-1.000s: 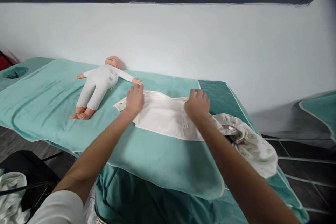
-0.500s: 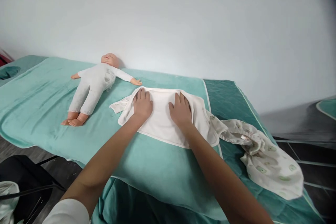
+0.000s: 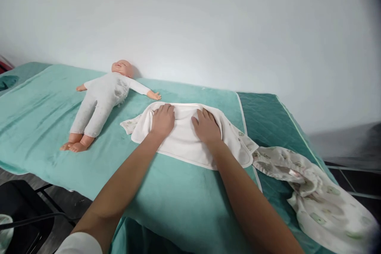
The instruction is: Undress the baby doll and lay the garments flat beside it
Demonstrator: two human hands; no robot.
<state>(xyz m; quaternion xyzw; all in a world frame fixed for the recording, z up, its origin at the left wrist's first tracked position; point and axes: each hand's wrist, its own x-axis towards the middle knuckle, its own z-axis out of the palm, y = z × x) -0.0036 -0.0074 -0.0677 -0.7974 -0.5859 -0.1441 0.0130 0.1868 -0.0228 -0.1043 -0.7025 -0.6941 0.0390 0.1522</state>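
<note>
Folding looks partway done: left hand (image 3: 162,121) and right hand (image 3: 206,127) press flat, fingers spread, on the white cloth (image 3: 184,143); the patterned garment (image 3: 315,194) beside it lies crumpled.

left hand (image 3: 162,121): I brought it in from the white cloth's (image 3: 184,141) left end to lie flat near the middle | right hand (image 3: 206,127): came off the right end, now flat beside the left | white cloth: right flap now folded in, shorter | patterned cloth (image 3: 315,198): spread further off right | view: dropped slightly.
</note>
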